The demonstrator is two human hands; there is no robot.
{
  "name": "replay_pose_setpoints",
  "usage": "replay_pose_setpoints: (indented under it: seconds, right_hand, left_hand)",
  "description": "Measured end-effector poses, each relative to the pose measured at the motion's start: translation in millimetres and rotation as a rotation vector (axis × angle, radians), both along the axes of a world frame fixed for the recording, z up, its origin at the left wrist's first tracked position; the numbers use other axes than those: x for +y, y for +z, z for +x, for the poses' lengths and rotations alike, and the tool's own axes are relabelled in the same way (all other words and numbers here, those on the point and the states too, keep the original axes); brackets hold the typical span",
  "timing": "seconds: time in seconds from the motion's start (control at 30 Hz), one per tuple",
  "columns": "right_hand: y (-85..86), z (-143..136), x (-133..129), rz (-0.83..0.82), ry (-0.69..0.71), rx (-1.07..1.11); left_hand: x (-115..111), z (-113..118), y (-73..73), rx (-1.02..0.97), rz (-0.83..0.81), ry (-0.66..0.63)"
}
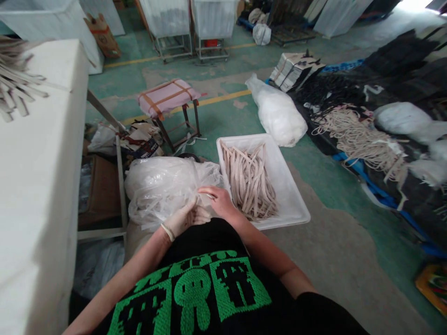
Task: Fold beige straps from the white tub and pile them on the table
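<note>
Green floor [223, 116]; left hand [188, 217] partly open near plastic [160, 181].

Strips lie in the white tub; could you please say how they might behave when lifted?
The strips look floppy, since they bend and drape over one another. They may tangle, as many lie crossed. Each is probably light, being narrow and flat.
</note>
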State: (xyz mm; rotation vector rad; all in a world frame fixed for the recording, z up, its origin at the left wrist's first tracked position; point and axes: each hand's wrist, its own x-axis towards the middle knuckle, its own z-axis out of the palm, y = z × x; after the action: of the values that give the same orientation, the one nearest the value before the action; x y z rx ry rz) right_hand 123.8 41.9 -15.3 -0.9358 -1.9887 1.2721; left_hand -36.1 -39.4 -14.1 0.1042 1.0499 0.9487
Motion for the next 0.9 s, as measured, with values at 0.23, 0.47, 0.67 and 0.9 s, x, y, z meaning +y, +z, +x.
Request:
replay_pose_setpoints:
  seconds: [0.23, 0.47, 0.67, 0.9]
  right_hand:
    - [22.4, 45.3, -47.5, -0.409, 0.029, -0.055]
    - [22.2, 140.2, -76.8, -0.794, 0.122, -0.236]
    - [13.8, 143.7, -62.2, -0.71, 0.056, -0.235]
    - [36.3, 44.0, -23.2, -0.569, 0.03, 0.028]
  left_hand:
    - [50.7, 11.1, -12.6, -0.182, -0.025, 0.036]
    - [122.1, -58.8, 12.3, -0.099, 0.061, 0.535]
    - [118.6, -78.6, 49.0, 0.102, 0.327, 0.565]
    - [51.6, 4.3, 42.3, 0.148, 0.414, 0.084]
